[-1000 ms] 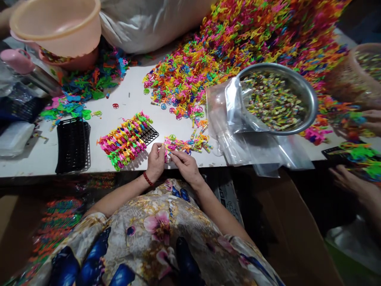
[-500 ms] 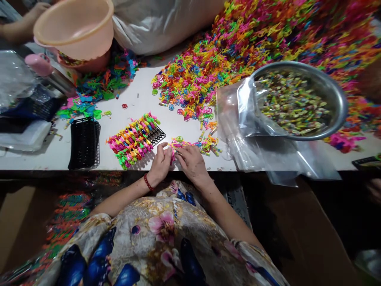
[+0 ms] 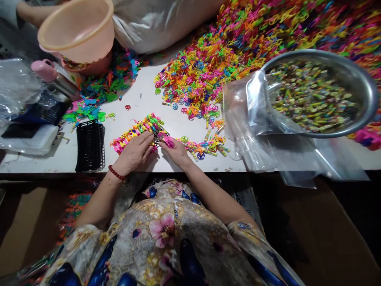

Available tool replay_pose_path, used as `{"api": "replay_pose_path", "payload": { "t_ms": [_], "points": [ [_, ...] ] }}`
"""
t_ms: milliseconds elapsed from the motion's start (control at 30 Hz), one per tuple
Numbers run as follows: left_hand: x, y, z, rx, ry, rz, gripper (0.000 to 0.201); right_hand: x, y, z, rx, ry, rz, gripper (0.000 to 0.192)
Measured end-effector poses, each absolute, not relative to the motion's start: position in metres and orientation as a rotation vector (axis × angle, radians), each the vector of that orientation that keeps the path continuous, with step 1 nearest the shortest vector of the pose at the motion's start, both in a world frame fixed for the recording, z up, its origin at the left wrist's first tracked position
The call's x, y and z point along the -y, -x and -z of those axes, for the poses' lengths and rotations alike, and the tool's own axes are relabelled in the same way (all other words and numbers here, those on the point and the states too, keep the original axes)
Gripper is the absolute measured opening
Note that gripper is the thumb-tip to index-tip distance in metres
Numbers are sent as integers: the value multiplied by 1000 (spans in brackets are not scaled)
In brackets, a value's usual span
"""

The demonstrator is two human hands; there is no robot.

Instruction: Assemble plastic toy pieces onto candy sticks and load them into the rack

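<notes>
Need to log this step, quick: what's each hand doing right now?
Left hand: laid over the colourful pieces; whether it grips cannot be told.
Right hand: closed, holding a pink piece.

The left hand (image 3: 133, 153) is lying over a black rack (image 3: 156, 137) of colourful plastic pieces (image 3: 131, 133), the right hand (image 3: 177, 154) is pinching a pink piece (image 3: 167, 141) at its right end, and a metal bowl (image 3: 371, 97) is sitting beside a bright heap (image 3: 205, 71).
</notes>
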State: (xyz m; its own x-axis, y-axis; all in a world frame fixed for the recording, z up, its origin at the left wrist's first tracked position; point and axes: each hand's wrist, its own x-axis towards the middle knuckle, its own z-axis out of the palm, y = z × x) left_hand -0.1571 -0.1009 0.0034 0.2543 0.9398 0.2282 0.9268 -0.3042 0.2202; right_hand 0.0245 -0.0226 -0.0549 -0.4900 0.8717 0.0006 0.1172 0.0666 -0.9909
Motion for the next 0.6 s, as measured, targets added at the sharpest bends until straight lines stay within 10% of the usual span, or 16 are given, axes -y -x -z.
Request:
{"api": "replay_pose_path", "payload": {
  "t_ms": [600],
  "points": [
    [104,161,-3,-1780,-2381,-513,55,-5,-6,98,2372,506,-1034,21]
  ]
}}
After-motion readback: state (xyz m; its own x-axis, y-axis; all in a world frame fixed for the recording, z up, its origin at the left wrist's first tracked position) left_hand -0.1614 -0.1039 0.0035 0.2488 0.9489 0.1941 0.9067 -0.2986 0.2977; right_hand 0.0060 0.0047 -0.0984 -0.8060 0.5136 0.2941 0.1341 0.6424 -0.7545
